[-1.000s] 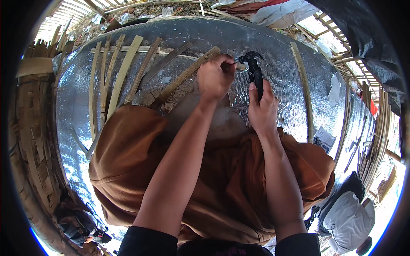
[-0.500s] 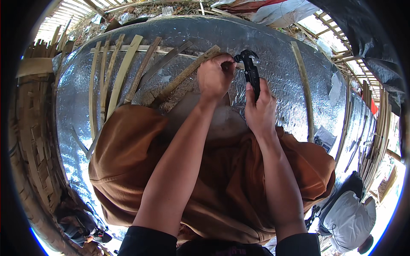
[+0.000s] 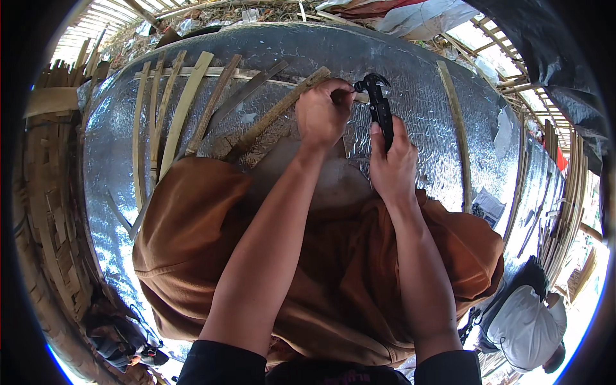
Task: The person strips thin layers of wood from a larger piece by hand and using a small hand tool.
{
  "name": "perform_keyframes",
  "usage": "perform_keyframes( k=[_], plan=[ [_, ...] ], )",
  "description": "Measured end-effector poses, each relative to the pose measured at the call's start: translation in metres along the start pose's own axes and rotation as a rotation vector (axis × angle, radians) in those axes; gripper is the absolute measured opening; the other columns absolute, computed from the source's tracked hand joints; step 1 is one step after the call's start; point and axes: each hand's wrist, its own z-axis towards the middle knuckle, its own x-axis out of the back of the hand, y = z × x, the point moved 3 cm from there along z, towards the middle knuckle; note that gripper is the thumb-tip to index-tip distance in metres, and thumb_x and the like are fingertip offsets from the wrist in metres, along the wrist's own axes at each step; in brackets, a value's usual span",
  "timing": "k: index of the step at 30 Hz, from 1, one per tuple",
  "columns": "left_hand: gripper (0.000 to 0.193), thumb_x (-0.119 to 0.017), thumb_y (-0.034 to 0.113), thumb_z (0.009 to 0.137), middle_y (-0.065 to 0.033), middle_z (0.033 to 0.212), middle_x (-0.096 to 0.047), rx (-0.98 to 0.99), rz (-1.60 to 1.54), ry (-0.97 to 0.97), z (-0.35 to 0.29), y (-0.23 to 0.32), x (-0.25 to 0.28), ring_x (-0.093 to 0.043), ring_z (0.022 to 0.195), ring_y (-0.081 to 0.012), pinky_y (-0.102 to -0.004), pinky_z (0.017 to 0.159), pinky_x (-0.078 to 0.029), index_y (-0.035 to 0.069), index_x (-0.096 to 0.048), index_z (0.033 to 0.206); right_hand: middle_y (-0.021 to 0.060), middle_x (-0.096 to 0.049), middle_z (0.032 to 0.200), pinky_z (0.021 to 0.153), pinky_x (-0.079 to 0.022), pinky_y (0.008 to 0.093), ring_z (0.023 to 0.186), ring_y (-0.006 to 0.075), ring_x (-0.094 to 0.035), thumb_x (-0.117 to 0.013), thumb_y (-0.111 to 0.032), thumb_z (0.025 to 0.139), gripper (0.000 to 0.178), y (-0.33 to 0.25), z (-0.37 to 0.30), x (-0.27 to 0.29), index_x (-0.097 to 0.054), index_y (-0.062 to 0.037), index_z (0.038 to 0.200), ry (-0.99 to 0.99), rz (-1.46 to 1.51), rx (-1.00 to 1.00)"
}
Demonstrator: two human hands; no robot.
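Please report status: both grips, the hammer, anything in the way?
Right grip closed on black claw hammer. Left grip curled, contents hidden. Possibly in the way: left grip itself, close beside the hammer's head.

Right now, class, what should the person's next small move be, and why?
Perhaps draw the hammer slightly rightward: the right hand grips its handle, and its head sits very close to the curled left hand, leaving little room for a swing.
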Motion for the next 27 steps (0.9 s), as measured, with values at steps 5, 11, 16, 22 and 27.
perform_keyframes(
  k=[5, 11, 16, 22, 27],
  plan=[
    [0.01, -0.082, 0.012, 0.082, -0.0065, 0.083, -0.078, 0.075, 0.008, -0.014, -0.001, -0.001, 0.0, -0.076, 0.074, -0.0149, -0.0286, 0.069, -0.058, 0.008, -0.078, 0.09, 0.0239, -0.067, 0.076, 0.055, -0.05, 0.0507, 0.069, 0.0445, -0.069, -0.059, -0.013, 0.1, 0.015, 0.003, 0.0, -0.003, -0.055, -0.0011, 0.108, 0.005, 0.013, -0.003],
    [0.011, -0.082, 0.012, 0.082, -0.0064, 0.082, -0.078, 0.001, -0.011, 0.023, -0.001, 0.0, 0.0, -0.076, 0.074, -0.0151, -0.0285, 0.069, -0.058, 0.008, -0.078, 0.091, 0.0245, -0.067, 0.078, 0.055, -0.05, 0.0507, 0.07, 0.0452, -0.069, -0.059, -0.013, 0.1, 0.017, 0.003, 0.0, -0.002, -0.054, -0.0002, 0.109, 0.017, 0.005, 0.012],
    [0.011, -0.082, 0.011, 0.08, -0.0064, 0.089, -0.078, -0.004, -0.014, 0.0, 0.001, -0.004, 0.002, -0.075, 0.076, -0.0153, -0.0287, 0.07, -0.058, 0.006, -0.078, 0.089, 0.0258, -0.067, 0.08, 0.055, -0.049, 0.0517, 0.072, 0.0459, -0.068, -0.059, -0.013, 0.1, 0.017, -0.002, -0.002, -0.002, -0.053, 0.0006, 0.109, -0.017, -0.015, -0.005],
    [0.009, -0.081, 0.009, 0.079, -0.005, 0.095, -0.078, 0.032, -0.049, -0.025, 0.002, -0.001, -0.002, -0.075, 0.078, -0.0175, -0.0294, 0.072, -0.058, 0.004, -0.077, 0.085, 0.0278, -0.063, 0.07, 0.052, -0.048, 0.0555, 0.066, 0.0492, -0.066, -0.057, -0.011, 0.1, 0.029, -0.009, -0.005, 0.007, -0.047, 0.0046, 0.122, 0.017, -0.073, 0.063],
    [0.009, -0.081, 0.009, 0.079, -0.0036, 0.095, -0.078, -0.011, -0.011, 0.014, 0.001, -0.001, 0.001, -0.074, 0.077, -0.0186, -0.0303, 0.072, -0.058, 0.004, -0.076, 0.083, 0.0295, -0.064, 0.072, 0.053, -0.049, 0.0577, 0.066, 0.05, -0.065, -0.057, -0.014, 0.1, 0.031, -0.008, -0.009, -0.006, -0.046, 0.0042, 0.123, -0.041, -0.206, 0.116]
  ],
)
